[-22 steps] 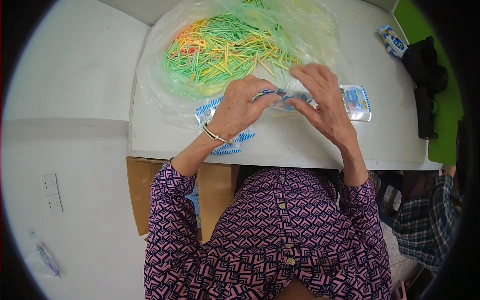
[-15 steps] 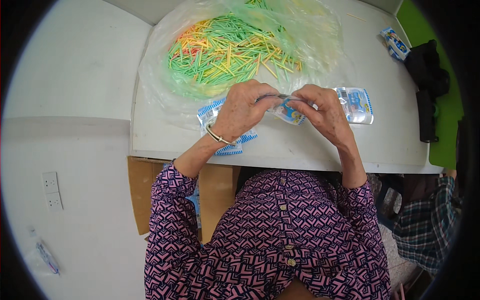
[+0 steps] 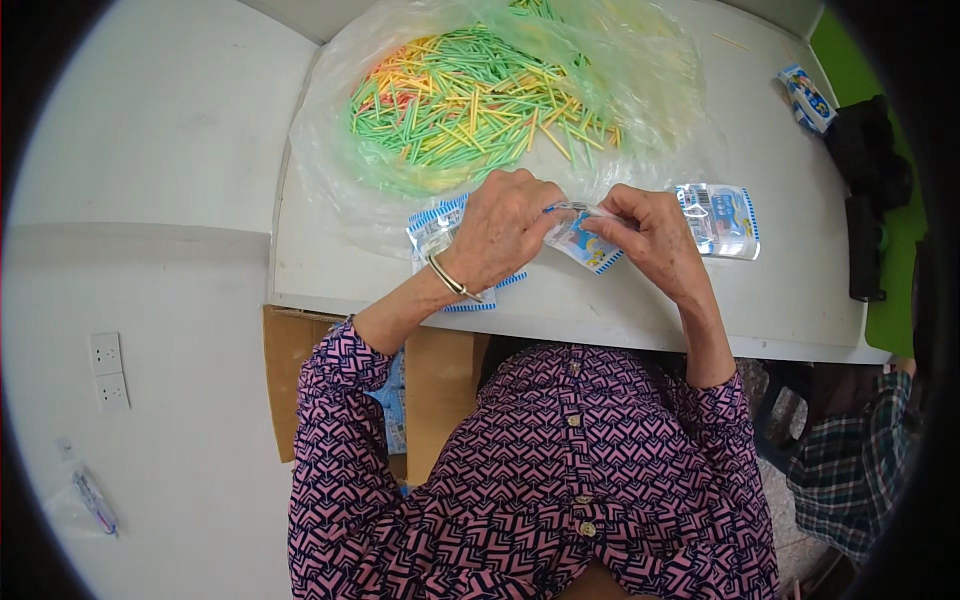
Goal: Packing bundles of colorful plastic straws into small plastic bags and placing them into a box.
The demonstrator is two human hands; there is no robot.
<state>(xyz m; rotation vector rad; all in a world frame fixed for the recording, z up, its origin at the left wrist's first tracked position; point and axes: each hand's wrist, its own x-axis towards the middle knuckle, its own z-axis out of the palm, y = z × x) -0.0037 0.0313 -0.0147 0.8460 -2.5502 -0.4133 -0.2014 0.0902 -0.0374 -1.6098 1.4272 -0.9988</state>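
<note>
Between my two hands is a small clear packet with blue print and a blue striped edge, held by its upper rim above the white table. My left hand, with a metal bangle at the wrist, pinches the packet's upper left corner. My right hand grips the upper right side between thumb and fingers. Whether the packet's mouth is parted I cannot tell. Several like packets lie partly hidden under my left hand and wrist. Another flat packet lies just right of my right hand.
Beyond my hands a large clear plastic bag lies spread, holding many green, yellow and red thin sticks. At the far right are a blue-white packet and a black object. A cardboard box stands below the table's edge.
My right hand has moved slightly away from my left, and more of the packet shows between them. The whole view has shifted a little. Both hands keep hold of the packet.
</note>
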